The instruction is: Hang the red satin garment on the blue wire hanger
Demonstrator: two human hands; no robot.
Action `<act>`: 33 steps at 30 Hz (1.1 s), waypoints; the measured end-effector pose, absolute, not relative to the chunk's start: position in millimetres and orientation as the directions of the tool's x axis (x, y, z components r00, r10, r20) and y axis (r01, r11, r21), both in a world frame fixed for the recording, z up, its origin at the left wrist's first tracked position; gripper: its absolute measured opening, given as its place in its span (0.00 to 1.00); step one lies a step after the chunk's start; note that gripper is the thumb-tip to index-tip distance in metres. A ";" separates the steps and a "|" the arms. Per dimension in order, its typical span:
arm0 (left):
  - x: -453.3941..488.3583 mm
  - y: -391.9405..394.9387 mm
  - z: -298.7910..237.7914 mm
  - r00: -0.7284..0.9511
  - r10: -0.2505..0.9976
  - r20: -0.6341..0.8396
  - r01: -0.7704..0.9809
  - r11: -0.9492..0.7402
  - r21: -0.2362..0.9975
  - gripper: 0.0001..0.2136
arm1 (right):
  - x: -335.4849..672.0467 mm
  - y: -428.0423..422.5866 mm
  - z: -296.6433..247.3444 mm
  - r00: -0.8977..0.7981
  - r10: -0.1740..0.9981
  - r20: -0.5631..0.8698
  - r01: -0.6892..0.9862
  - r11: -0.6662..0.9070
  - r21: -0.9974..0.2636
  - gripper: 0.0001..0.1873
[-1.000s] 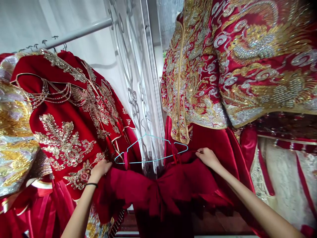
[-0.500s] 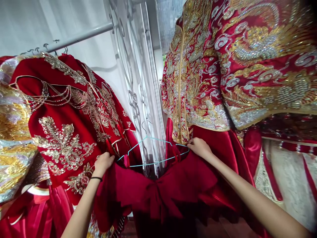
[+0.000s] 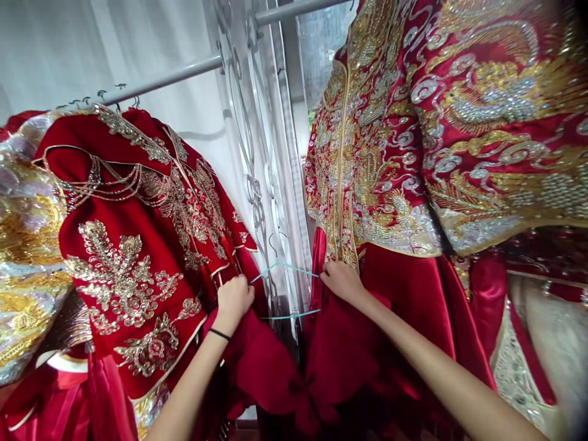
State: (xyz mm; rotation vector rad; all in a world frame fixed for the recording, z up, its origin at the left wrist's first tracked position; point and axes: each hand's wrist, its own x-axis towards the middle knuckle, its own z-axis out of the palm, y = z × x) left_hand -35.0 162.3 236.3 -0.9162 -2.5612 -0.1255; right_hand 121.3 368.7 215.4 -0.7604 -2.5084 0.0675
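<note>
A dark red dress [image 3: 266, 367] with a bow-like fold at its front hangs between my hands on a pale blue wire hanger [image 3: 294, 316]. My left hand [image 3: 236, 301], with a black band at the wrist, is closed at the dress's left top edge, against the hanger's left slope. On the other side my right hand [image 3: 343, 282] is closed at the right top edge, by the hanger's right slope. The hanger's hook stands up free, away from any rail. My fingers cover where cloth and wire meet, and the dress's lower part is in dark shadow.
Left of me, a red jacket [image 3: 138, 263] with silver beading hangs from a rail [image 3: 179, 70] among other garments. At right hang gold-embroidered red jackets [image 3: 367, 153] over satin skirts. A scrolled white metal frame [image 3: 250, 141] stands between, before a white curtain [image 3: 151, 37].
Both hands have moved inward along the hanger, closer together, and the dress's top has bunched between them. The view has shifted slightly, showing another rail at the top.
</note>
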 end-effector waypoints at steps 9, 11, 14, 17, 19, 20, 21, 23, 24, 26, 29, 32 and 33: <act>-59.2 138.6 227.8 -0.576 0.727 0.374 0.812 0.563 0.156 0.23 | 138.2 392.0 207.5 -0.816 0.219 0.535 0.050 0.949 -0.312 0.19; -65.1 138.9 215.8 -0.604 0.729 0.322 0.796 0.562 0.223 0.22 | 127.0 389.8 201.8 -0.845 0.202 0.495 0.047 0.950 -0.307 0.16; -72.7 133.1 201.0 -0.665 0.688 0.291 0.746 0.634 0.204 0.20 | 117.8 382.9 192.4 -0.842 0.304 0.446 0.203 0.944 -0.261 0.17; -74.0 126.0 197.3 -0.634 0.704 0.318 0.769 0.619 0.163 0.20 | 121.3 378.0 186.6 -0.803 0.394 0.448 0.310 0.917 -0.251 0.16; -71.4 125.2 198.7 -0.575 0.729 0.372 0.809 0.573 0.130 0.19 | 127.5 376.0 184.6 -0.791 0.407 0.457 0.320 0.911 -0.259 0.16; -69.8 126.0 199.2 -0.549 0.738 0.392 0.826 0.550 0.122 0.18 | 130.7 375.2 183.9 -0.792 0.398 0.463 0.306 0.915 -0.262 0.17; -68.4 127.3 199.2 -0.531 0.744 0.406 0.839 0.529 0.128 0.17 | 133.6 374.2 183.2 -0.797 0.383 0.468 0.288 0.921 -0.262 0.18; -67.1 130.3 196.8 -0.526 0.739 0.422 0.846 0.504 0.173 0.16 | 137.6 371.5 182.2 -0.804 0.364 0.470 0.278 0.929 -0.243 0.20; -67.1 131.6 194.8 -0.537 0.725 0.431 0.840 0.505 0.198 0.16 | 138.4 369.6 181.9 -0.804 0.370 0.465 0.299 0.928 -0.222 0.20; -67.8 133.8 190.7 -0.567 0.688 0.453 0.818 0.534 0.214 0.15 | 138.1 364.2 181.7 -0.798 0.408 0.444 0.381 0.912 -0.154 0.20; -67.7 137.1 189.4 -0.600 0.655 0.460 0.784 0.596 0.174 0.14 | 135.0 352.8 182.6 -0.773 0.490 0.403 0.520 0.853 -0.039 0.20; -64.4 143.1 195.3 -0.627 0.645 0.437 0.755 0.642 0.135 0.12 | 132.4 342.9 185.8 -0.758 0.533 0.377 0.580 0.814 0.015 0.19; -63.1 145.3 197.9 -0.637 0.644 0.424 0.746 0.654 0.126 0.12 | 132.1 341.6 187.6 -0.759 0.538 0.367 0.582 0.813 0.011 0.19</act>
